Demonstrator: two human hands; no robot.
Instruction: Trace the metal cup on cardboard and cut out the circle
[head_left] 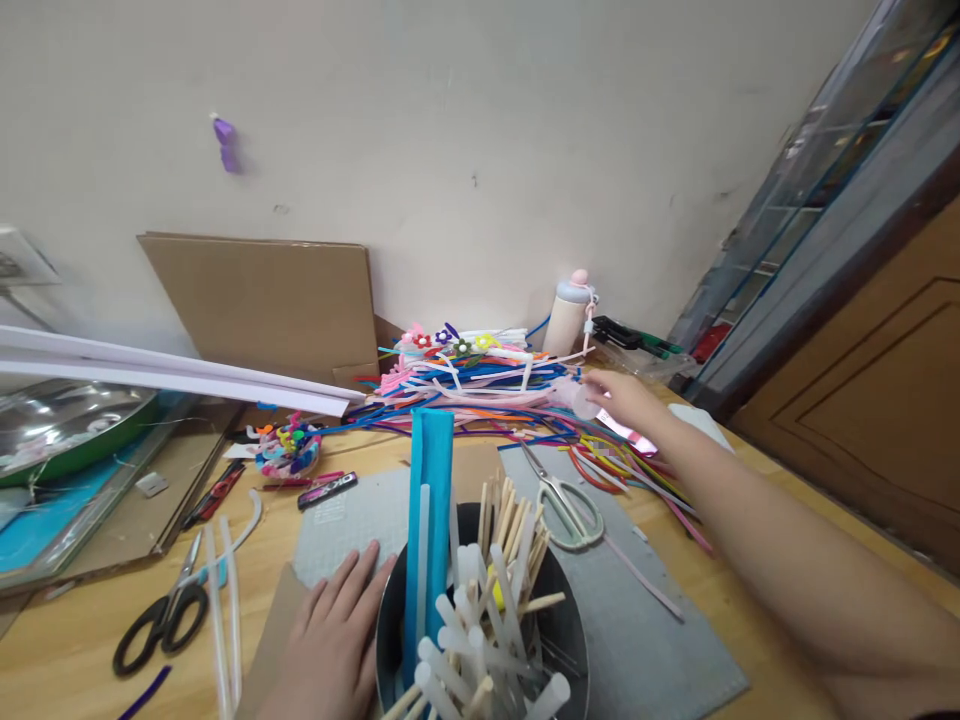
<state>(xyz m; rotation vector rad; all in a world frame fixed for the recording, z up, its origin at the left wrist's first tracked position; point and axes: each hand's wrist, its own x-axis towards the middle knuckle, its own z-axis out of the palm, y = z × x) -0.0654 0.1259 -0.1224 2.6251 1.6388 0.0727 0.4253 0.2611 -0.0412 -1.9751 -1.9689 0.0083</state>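
Observation:
My left hand (334, 640) lies with fingers stretched out beside a black round container (577, 610), its fingertips close to the rim. Translucent glue sticks (476, 650), thin wooden sticks (514, 525) and a folded blue strip (431, 450) stand in that container. At the far right my right hand (619, 397) reaches out, its fingers closed on a small pale round thing (586, 402) whose kind I cannot make out. Behind and beside it spreads a heap of coloured pipe cleaners (480, 385). Green-handled scissors (574, 515) lie between the container and the heap.
On the left are black-handled scissors (161, 620), a bowl of coloured bits (289, 450), a metal pan (75, 425) and a long white strip (172, 370). Cardboard (270, 300) leans on the wall. A bottle (566, 318) stands behind the heap. A grey mat (637, 620) lies underneath.

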